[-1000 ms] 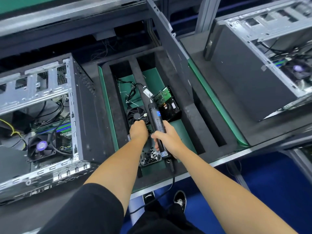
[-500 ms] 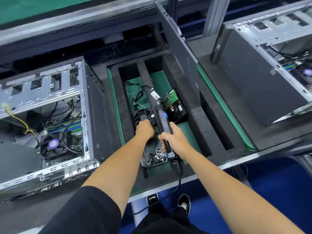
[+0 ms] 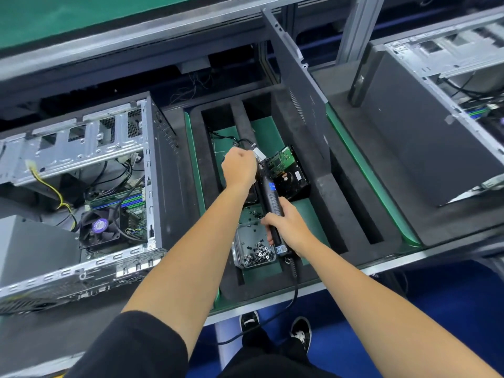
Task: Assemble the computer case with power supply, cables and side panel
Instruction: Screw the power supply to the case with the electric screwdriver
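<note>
The right hand (image 3: 287, 227) has its grip wrapped around the lower part of a black electric screwdriver (image 3: 270, 205), which slants up and away so that its tip sits close to the left hand (image 3: 240, 167). That left hand is curled into a fist with its back toward us; from here I cannot tell whether anything is pinched inside it. It hovers above the foam tray (image 3: 313, 214), just beside the screwdriver's tip and a small white tag on a black cable (image 3: 240, 141). The screwdriver's cord (image 3: 293, 298) hangs off the counter (image 3: 341, 276) edge toward the floor.

Below the hands, a clear plastic dish of screws (image 3: 253, 252) rests on the green mat in the tray. Just beyond the screwdriver lies a hard drive (image 3: 289, 173), its green circuit board tilted upward, in the same compartment. A dark side panel (image 3: 297, 85) stands on edge along the tray's right side.

The open computer case (image 3: 90, 192) lies on its side to the left of the tray, well apart from both hands, showing a cooler fan, memory sticks and loose wiring, including a yellow cable. Another open case (image 3: 436, 118) sits at the right. The person's dark shoes (image 3: 300, 334) show on the blue floor.
</note>
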